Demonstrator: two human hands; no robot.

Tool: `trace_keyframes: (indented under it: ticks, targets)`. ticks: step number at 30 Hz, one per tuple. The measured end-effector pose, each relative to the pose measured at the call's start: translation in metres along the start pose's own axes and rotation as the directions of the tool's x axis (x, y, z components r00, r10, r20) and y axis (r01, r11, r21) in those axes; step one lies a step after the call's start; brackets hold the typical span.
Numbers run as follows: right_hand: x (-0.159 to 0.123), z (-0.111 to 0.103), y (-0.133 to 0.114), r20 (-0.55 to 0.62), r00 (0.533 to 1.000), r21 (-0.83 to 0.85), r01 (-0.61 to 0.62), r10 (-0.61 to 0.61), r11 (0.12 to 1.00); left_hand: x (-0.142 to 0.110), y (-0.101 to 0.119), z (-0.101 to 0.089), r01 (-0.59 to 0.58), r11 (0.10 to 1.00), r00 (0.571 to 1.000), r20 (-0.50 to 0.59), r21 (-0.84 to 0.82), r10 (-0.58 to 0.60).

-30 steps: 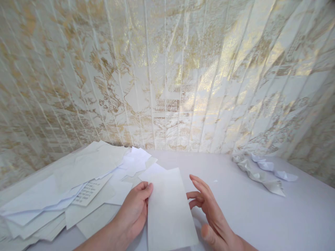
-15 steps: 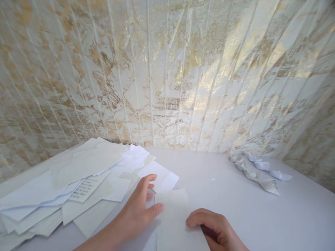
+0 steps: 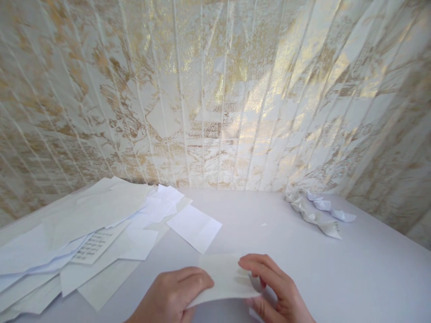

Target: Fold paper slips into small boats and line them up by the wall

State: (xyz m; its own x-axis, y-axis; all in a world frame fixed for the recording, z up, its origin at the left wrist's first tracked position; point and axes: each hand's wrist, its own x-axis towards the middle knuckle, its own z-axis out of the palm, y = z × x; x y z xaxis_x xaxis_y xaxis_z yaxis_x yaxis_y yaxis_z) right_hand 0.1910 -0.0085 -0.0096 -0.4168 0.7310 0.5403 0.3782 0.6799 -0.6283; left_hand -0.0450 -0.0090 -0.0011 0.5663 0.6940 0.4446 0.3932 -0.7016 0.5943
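A white sheet of paper [image 3: 225, 276] is held between my hands at the front of the table, its near edge raised and bent over. My left hand [image 3: 177, 289] grips the sheet's left side, with the thumb on top and the other fingers partly hidden. At the right side, my right hand [image 3: 274, 285] has its fingers on top and its thumb at the near edge, with the paper between them.
A loose pile of white papers [image 3: 111, 202], one with printed text, spreads over the left. A separate sheet [image 3: 195, 226] lies beyond my hands. Several small folded paper boats [image 3: 313, 217] stand in rows at the far right. A patterned curtain [image 3: 215, 89] hangs behind the table.
My left hand has come down and closed on the paper's left side. The sheet's near part has been lifted and bent over. The view has shifted slightly right.
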Motion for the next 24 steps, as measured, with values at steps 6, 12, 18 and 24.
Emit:
trace_keyframes:
  ticks: [6, 12, 18, 24]
  targets:
    - [-0.007, 0.005, 0.000, -0.146, 0.981, 0.018, 0.131, -0.127, 0.991, 0.019, 0.028, -0.018, 0.590, 0.435, 0.667, 0.107, -0.680, -0.737]
    - [-0.004, 0.009, 0.010, 0.031, 0.957, -0.037, 0.291, -0.290, 0.956, 0.019, 0.009, -0.007, 0.682, 0.300, 0.592, 0.263, -0.667, -0.762]
    - [0.003, 0.010, 0.012, 0.162, 0.864, -0.404, 0.499, -0.477, 0.767, 0.017, 0.001, 0.005, 0.703, 0.373, 0.624, 0.274, -0.605, -0.732]
    - [0.012, 0.008, -0.003, 0.401, 0.854, -0.084, 0.394, -0.331, 0.915, 0.012, -0.009, 0.002, 0.740, 0.582, 0.669, 0.277, -0.338, -0.690]
